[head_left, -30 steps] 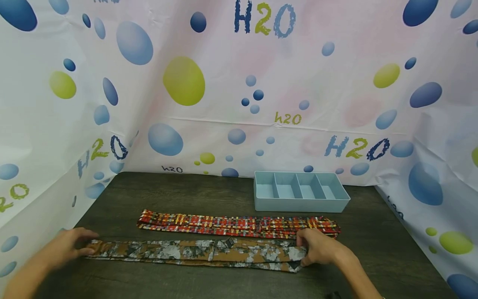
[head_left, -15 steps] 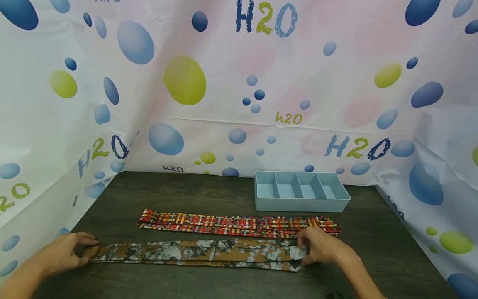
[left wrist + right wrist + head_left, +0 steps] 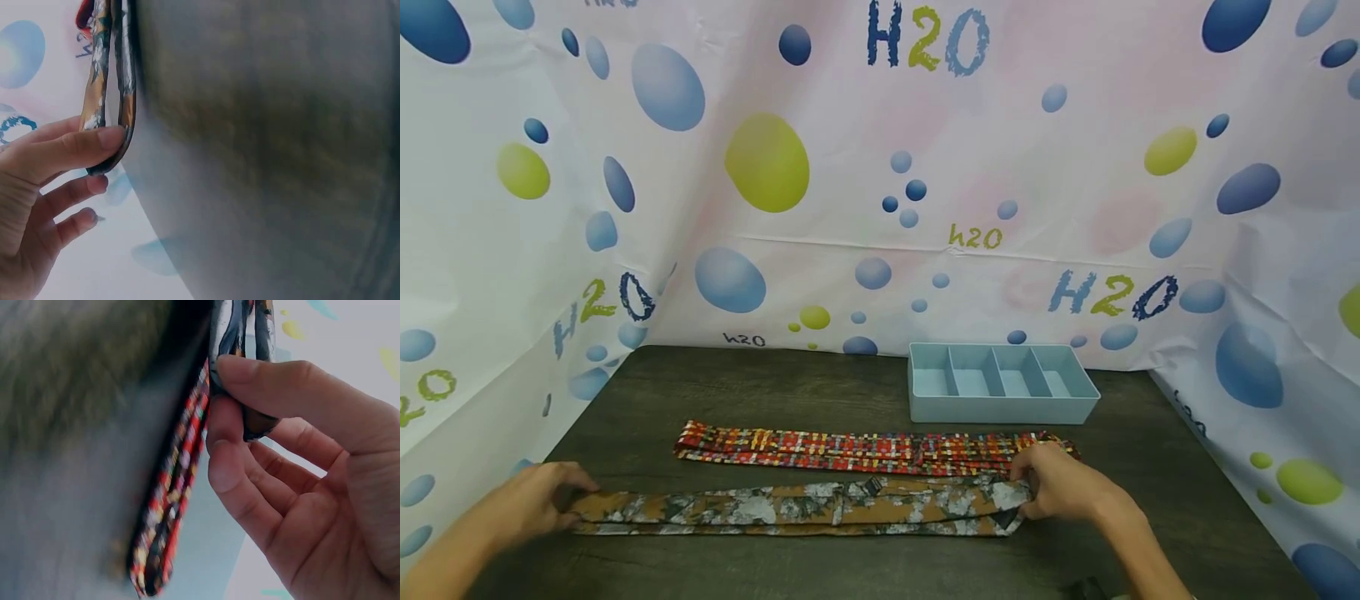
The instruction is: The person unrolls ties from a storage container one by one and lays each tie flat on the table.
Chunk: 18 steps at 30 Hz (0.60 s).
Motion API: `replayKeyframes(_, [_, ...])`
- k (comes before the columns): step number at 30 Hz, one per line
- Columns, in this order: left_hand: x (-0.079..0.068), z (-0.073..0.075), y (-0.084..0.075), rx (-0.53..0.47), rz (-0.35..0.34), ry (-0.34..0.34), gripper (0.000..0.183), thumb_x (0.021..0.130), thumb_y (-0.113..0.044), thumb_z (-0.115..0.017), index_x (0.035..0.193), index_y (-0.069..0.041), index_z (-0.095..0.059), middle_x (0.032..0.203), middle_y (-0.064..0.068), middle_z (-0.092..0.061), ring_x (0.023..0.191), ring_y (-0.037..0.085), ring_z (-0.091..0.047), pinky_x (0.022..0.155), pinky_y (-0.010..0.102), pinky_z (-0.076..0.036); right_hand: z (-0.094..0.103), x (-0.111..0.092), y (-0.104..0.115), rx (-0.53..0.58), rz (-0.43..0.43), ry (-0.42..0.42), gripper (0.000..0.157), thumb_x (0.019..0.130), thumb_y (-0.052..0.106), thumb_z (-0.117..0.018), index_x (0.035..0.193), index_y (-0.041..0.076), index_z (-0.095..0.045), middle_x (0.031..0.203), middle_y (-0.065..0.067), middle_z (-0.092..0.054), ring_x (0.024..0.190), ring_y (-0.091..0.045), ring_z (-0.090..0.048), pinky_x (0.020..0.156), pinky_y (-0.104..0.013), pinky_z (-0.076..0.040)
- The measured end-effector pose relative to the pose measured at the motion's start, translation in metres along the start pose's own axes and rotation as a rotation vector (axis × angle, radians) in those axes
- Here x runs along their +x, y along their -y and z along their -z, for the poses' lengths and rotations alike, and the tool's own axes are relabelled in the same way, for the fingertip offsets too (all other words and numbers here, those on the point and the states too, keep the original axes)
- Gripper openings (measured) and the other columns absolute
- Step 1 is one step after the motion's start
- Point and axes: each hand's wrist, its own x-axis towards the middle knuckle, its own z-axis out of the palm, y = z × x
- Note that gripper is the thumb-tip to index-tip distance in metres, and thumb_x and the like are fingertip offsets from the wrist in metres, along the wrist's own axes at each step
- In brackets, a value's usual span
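A brown floral necktie (image 3: 797,508), folded lengthwise into a long strip, stretches across the front of the dark table. My left hand (image 3: 538,504) pinches its left end; in the left wrist view the thumb (image 3: 103,142) presses on the rounded fold of the tie (image 3: 128,106). At the other end my right hand (image 3: 1063,483) pinches the tie between thumb and fingers, as the right wrist view shows with the thumb (image 3: 240,370) on the cloth. A small dark label (image 3: 872,486) sits near the middle of the strip.
Just behind lies a folded red multicoloured necktie (image 3: 850,450), its right end partly hidden by my right hand. A light blue box (image 3: 1000,410) with several compartments stands at the back right. A printed sheet (image 3: 820,167) encloses the back and sides of the table (image 3: 760,379).
My right hand has shifted slightly right with its end of the brown necktie. My left hand has come from the left end's edge to a pinch on it.
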Motion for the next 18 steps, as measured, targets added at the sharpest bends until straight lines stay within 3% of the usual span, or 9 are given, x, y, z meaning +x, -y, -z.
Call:
replayKeyframes(5, [0.009,0.0,-0.004,-0.07,-0.167,-0.071,0.032,0.067,0.001,-0.092,0.092,0.008,-0.073,0.083,-0.006,-0.064,0.058,-0.007,-0.037,0.045,0.023,-0.036,0.013,-0.014,-0.007,-0.031,0.01,-0.033,0.026,0.078,0.005,-0.088,0.098,0.006,-0.071,0.081,0.005,-0.059,0.065,-0.003,-0.051,0.059,-0.029,-0.048])
replayKeyframes(8, [0.015,-0.002,-0.011,-0.104,-0.231,-0.097,0.033,0.067,0.003,-0.092,0.094,0.007,-0.073,0.081,-0.016,-0.057,0.059,-0.008,-0.036,0.046,0.021,-0.034,0.021,-0.023,-0.013,-0.01,-0.012,-0.044,0.026,0.078,0.003,-0.087,0.098,0.004,-0.071,0.085,0.003,-0.058,0.067,-0.005,-0.051,0.056,-0.029,-0.048])
replayKeyframes(12, [0.025,-0.004,-0.025,-0.138,-0.231,-0.088,0.034,0.07,-0.002,-0.092,0.098,0.004,-0.074,0.081,-0.019,-0.05,0.061,-0.008,-0.036,0.048,0.021,-0.033,0.032,-0.035,-0.023,-0.017,-0.062,-0.062,0.026,0.078,0.002,-0.087,0.099,0.002,-0.071,0.082,0.002,-0.058,0.066,-0.005,-0.05,0.056,-0.029,-0.047])
replayKeyframes(18, [0.04,-0.009,-0.044,-0.183,-0.215,-0.053,0.037,0.072,-0.007,-0.093,0.102,0.0,-0.074,0.085,-0.018,-0.053,0.064,-0.005,-0.039,0.053,0.02,-0.035,0.04,-0.052,-0.045,-0.026,-0.153,-0.068,0.025,0.078,0.003,-0.087,0.098,0.003,-0.072,0.08,0.002,-0.058,0.066,-0.005,-0.05,0.056,-0.03,-0.046])
